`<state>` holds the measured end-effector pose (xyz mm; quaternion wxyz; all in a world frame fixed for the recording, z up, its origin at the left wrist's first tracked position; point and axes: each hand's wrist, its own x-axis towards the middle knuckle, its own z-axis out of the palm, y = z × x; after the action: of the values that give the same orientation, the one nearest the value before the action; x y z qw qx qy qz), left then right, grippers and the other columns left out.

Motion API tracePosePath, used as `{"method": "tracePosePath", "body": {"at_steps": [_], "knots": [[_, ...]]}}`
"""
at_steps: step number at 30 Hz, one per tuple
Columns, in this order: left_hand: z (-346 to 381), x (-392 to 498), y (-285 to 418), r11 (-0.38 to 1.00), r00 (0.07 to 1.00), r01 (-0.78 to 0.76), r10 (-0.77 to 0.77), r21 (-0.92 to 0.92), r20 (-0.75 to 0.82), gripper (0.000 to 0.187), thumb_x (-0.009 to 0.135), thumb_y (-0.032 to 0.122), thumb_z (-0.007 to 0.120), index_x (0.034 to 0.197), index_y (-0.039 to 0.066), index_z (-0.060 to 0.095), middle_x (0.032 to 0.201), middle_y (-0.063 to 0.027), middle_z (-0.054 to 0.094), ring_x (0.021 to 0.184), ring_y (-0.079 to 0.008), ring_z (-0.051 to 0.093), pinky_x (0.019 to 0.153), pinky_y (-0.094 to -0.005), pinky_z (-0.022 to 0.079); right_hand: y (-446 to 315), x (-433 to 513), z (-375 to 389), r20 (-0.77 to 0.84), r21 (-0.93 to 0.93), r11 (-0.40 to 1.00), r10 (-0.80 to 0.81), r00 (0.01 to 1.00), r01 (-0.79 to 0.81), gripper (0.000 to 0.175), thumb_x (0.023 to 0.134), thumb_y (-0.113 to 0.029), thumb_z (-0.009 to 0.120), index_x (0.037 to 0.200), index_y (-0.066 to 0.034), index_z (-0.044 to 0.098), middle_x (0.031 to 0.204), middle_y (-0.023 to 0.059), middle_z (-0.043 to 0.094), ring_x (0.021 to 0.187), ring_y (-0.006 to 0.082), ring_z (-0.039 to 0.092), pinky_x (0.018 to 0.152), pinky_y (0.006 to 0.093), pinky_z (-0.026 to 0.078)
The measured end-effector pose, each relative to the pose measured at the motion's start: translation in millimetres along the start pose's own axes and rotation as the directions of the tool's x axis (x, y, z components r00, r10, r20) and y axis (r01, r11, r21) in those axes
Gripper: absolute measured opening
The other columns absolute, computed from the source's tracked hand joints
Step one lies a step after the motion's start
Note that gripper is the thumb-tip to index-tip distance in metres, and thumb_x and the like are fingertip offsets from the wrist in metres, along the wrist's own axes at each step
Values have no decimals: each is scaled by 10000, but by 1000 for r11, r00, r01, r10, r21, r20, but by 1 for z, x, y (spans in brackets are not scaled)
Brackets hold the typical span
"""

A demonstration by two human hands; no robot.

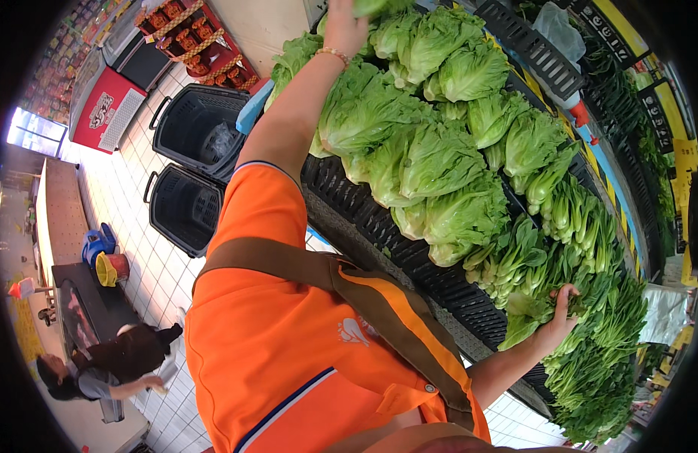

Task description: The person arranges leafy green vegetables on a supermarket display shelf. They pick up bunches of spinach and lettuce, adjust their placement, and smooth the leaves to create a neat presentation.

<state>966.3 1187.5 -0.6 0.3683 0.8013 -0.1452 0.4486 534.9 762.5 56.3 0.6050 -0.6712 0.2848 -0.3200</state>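
My left hand (347,28) reaches to the top edge of the view, and its fingers are partly cut off there. Beside its thumb is a light green lettuce (383,5); whether the hand grips it cannot be made out. Loose lettuce leaves (521,320) are held in my right hand (561,317), over the bundled greens. Between the hands, heads of lettuce (439,164) lie in rows on a black slatted display shelf (377,232). Bok choy (507,260) and long leafy greens (592,362) continue the display to the right.
Two black plastic baskets (184,209) stand on the tiled floor (139,226) at left. A person in a dark apron (116,351) is further off. A black slatted divider (530,48) and yellow price signs (686,170) edge the display. A red rack (196,39) holds packaged goods.
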Motion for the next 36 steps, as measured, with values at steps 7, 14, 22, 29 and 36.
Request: {"method": "tracePosePath", "body": {"at_steps": [7,14,22,29,36], "knots": [[-9,-13,9,998,941,-60,51,16,335,625,745,8,645,1344,36,468,1357,-252,454,1259,-459,470,1052,-450,434,12,4,-15,-40,4,999,47,998,-47,179,865,-135,730,1011,-68,651,877,31,596,787,132,531,718,270,401],[-24,-18,14,981,904,185,-147,-57,401,677,760,168,771,1347,42,460,1349,-232,432,1212,-430,502,1035,-463,442,3,-1,1,10,6,999,39,999,-40,173,868,-137,727,1012,-62,665,842,28,617,774,130,551,729,271,410],[-28,-11,45,985,978,-76,44,155,204,633,780,263,771,1301,29,500,1276,-251,495,1153,-437,541,985,-457,469,3,-2,-15,24,-47,999,8,1000,-7,156,879,-108,693,1012,-54,634,868,24,594,801,127,536,740,267,400],[-85,-93,160,982,718,-59,-83,179,691,632,930,604,556,617,57,605,580,-63,610,595,-283,625,573,-435,503,17,-3,-24,47,10,1000,24,999,-24,159,882,-142,698,989,-54,622,873,27,570,811,133,516,750,266,388],[-88,-178,215,993,808,-113,82,17,583,631,799,448,766,1113,-49,535,1233,-225,600,1129,-376,573,1050,-510,402,22,-2,-16,38,108,991,71,997,-75,202,870,-136,730,1028,-47,639,871,36,587,798,129,527,741,258,398]]}}
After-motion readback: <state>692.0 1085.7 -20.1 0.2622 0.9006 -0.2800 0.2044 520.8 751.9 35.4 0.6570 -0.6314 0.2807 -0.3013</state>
